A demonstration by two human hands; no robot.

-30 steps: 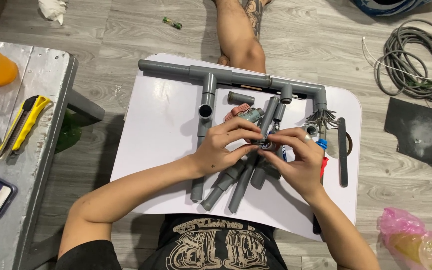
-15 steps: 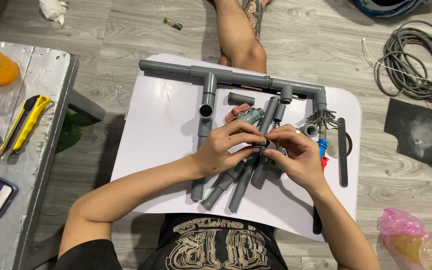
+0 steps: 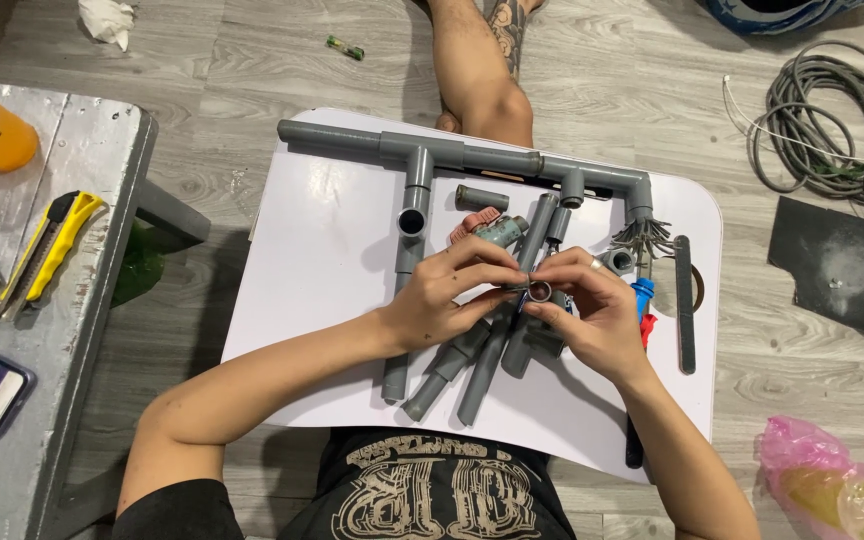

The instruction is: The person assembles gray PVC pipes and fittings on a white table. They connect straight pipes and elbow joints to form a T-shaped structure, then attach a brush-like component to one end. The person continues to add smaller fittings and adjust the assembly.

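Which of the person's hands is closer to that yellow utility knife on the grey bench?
The left. The left hand works at the pipes on the white board, on the side toward the yellow utility knife; the right hand lies beyond it, farther from the knife.

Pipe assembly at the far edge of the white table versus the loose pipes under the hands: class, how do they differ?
The pipe assembly is joined by fittings into one branched piece; the loose pipes are separate lengths. The assembly lies across the white table; the loose pipes run slanted toward the person. The assembly lies untouched; the left hand and right hand work over the loose pipes. Both are grey plastic.
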